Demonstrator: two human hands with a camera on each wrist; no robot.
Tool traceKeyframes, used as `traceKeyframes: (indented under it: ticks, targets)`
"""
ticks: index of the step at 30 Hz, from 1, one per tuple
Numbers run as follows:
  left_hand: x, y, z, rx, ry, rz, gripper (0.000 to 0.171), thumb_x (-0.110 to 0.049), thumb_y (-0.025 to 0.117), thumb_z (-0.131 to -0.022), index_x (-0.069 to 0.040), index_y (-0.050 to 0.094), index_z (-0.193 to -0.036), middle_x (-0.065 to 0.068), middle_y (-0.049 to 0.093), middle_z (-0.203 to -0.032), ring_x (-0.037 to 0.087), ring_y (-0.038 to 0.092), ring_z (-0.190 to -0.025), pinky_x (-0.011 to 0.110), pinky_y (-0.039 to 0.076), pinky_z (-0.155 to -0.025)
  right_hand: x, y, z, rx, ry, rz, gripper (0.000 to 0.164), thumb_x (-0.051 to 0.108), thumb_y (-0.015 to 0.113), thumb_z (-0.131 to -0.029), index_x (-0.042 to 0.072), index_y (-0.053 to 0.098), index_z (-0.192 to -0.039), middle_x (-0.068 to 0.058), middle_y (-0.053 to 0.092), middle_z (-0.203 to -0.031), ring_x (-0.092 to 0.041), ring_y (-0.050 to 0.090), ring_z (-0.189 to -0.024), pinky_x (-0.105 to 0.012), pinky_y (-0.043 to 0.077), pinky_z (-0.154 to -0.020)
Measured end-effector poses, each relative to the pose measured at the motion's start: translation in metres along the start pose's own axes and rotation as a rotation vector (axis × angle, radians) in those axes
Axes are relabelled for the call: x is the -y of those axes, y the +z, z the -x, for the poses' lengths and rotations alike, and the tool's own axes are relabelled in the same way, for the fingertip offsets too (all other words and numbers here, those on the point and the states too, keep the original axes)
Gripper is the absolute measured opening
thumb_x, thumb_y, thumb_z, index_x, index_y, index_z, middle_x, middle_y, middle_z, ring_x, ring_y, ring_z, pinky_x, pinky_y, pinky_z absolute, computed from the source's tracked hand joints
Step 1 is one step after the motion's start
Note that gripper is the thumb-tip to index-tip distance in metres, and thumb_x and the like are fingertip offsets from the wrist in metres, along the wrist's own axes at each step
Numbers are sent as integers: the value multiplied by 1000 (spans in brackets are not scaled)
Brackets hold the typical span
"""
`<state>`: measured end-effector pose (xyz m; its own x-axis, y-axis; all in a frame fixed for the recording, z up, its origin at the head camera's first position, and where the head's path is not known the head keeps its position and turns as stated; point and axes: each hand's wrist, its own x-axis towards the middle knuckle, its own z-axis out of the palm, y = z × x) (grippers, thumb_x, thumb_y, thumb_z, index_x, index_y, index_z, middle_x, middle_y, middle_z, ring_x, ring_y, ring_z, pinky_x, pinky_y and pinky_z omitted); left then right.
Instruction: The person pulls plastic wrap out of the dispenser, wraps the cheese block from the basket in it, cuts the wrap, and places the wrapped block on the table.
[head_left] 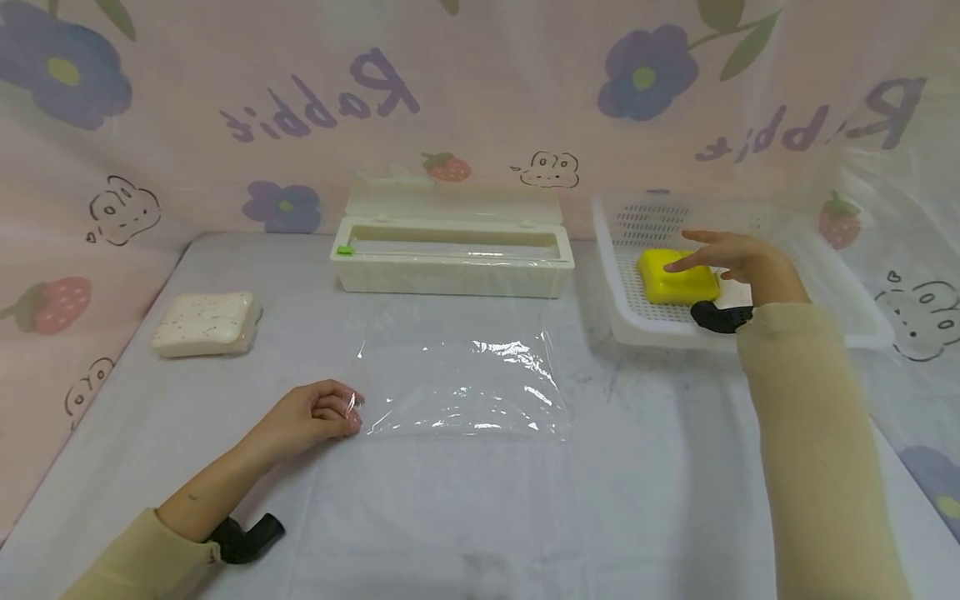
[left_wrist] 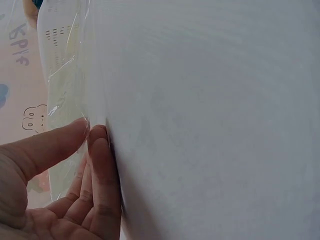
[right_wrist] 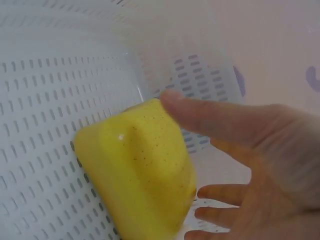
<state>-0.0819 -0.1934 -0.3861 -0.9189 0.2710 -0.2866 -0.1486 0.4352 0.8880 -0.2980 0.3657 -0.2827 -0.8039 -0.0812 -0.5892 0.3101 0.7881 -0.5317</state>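
Observation:
A sheet of clear plastic film [head_left: 457,383] stretches toward me from the front of a white film dispenser [head_left: 453,275]. Its near left corner is pinched between thumb and fingers of my left hand [head_left: 318,417]; the left wrist view shows the film's edge at the fingertips. Over the white perforated basket [head_left: 618,321] at the right, my right hand [head_left: 750,258] is spread above a yellow rounded block [right_wrist: 137,170] with small dark specks. The thumb [right_wrist: 215,117] reaches over the block's edge and the fingers lie beside it, not curled round it. Whether they touch cannot be told.
A white speckled block [head_left: 206,323], seemingly film-wrapped, lies at the left of the white-covered table [head_left: 420,533]. The dispenser's lid [head_left: 453,204] stands raised, and a green slider [head_left: 345,250] sits at its left end. A printed curtain [head_left: 495,92] hangs behind.

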Motion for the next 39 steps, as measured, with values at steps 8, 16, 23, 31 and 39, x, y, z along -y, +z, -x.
traceKeyframes:
  ticks: [8,16,23,31,39]
  targets:
    - [0,0,0,5,6,-16,39,-11,73,-83,6,58,-115,4,65,-86,4,60,-74,17,49,-71,-11,1,-2,64,46,-37,100,31,68,-89,21,-9,-153,-24,-22,-154,-57,-2,-138,-71,15,-107]
    - [-1,3,0,7,-7,-21,39,-13,72,-84,6,58,-115,3,65,-88,3,59,-74,18,51,-69,-16,3,1,57,125,-52,103,28,71,-86,16,-6,-153,-32,3,-154,-43,34,-117,-50,43,-98]
    - [-2,2,-1,19,-6,-27,38,-13,72,-85,5,58,-115,2,64,-86,4,59,-73,18,51,-69,-15,3,-4,104,118,-48,102,27,72,-87,7,-4,-153,-22,24,-129,-18,40,-81,-27,45,-76]
    - [-2,-1,-3,13,-21,-40,37,-13,72,-84,4,59,-114,2,64,-85,5,59,-73,19,52,-70,-9,3,-2,27,44,-7,99,38,71,-86,5,6,-153,-29,17,-149,-33,40,-113,-42,45,-98]
    - [-1,-1,-1,16,-39,-25,40,-14,72,-85,5,57,-116,3,65,-87,6,61,-75,20,53,-71,5,7,10,-42,-47,6,98,46,71,-84,8,13,-154,-29,12,-154,-38,36,-126,-51,36,-109]
